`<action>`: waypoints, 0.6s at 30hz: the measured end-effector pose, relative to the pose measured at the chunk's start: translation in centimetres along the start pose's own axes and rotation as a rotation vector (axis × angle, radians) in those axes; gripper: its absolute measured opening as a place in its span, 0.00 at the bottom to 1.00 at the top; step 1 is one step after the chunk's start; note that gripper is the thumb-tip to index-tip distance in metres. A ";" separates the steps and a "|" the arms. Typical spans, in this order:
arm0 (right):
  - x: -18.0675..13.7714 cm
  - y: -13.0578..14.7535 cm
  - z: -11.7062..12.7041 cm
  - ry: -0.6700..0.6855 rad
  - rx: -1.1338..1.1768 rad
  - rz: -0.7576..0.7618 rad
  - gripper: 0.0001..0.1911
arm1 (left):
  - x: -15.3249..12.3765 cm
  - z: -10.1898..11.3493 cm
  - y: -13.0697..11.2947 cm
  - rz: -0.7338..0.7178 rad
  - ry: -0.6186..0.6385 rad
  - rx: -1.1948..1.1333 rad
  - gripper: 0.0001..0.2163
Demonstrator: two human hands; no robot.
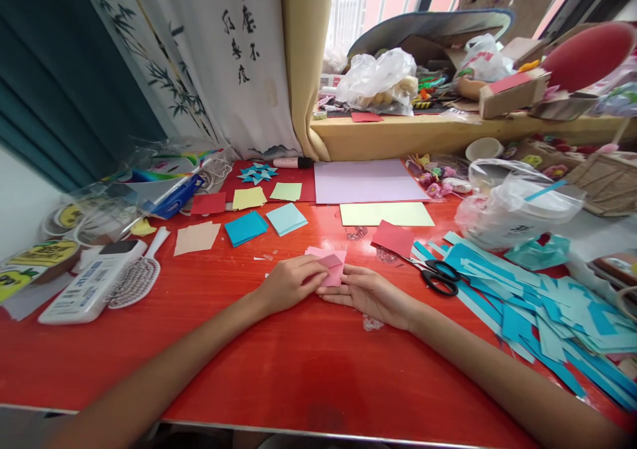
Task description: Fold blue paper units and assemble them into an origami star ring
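Note:
A small pink folded paper (331,265) lies on the red table (279,363) in front of me. My left hand (288,282) is curled with its fingertips pressing on the paper's left side. My right hand (367,293) lies palm up beside it, fingers pinching the paper's lower right edge. Both hands meet at the paper.
Black scissors (438,276) lie just right of my right hand, beside a heap of blue paper strips (537,303). Coloured paper squares (246,227), a blue paper star (257,172) and a lilac sheet (365,181) lie farther back. A hairbrush (135,278) and calculator (89,283) are at left.

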State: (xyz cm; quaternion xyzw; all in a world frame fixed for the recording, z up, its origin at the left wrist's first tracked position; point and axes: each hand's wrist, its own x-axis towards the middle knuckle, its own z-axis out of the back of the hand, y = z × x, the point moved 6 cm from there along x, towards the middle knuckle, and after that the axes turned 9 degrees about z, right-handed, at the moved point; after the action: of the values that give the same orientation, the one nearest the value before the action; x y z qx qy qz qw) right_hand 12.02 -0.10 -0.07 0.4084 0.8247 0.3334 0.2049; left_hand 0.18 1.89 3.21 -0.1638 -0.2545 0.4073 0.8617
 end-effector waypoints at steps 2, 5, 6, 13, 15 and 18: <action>0.0 -0.1 0.0 0.010 -0.012 -0.011 0.14 | -0.1 0.1 0.1 -0.007 -0.054 0.048 0.10; 0.0 -0.2 0.2 0.009 -0.040 -0.014 0.17 | -0.3 0.1 0.0 -0.035 -0.061 0.099 0.09; 0.0 -0.2 0.3 0.004 -0.049 -0.015 0.17 | -0.3 0.0 -0.2 -0.045 -0.052 0.104 0.09; 0.0 -0.3 0.4 0.033 -0.051 -0.035 0.14 | -0.4 0.1 -0.7 -0.087 -0.070 0.145 0.09; 0.0 -0.3 0.3 0.040 -0.036 -0.039 0.15 | -0.4 0.1 -0.6 -0.093 -0.073 0.118 0.09; -0.1 -0.3 0.3 0.038 -0.027 -0.039 0.16 | -0.2 0.2 0.0 -0.049 -0.064 0.070 0.10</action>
State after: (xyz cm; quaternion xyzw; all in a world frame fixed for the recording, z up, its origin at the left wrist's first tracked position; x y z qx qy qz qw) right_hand 12.10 -0.17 -0.44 0.3829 0.8317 0.3480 0.2012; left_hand 0.00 1.72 3.31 -0.1143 -0.2713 0.3997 0.8681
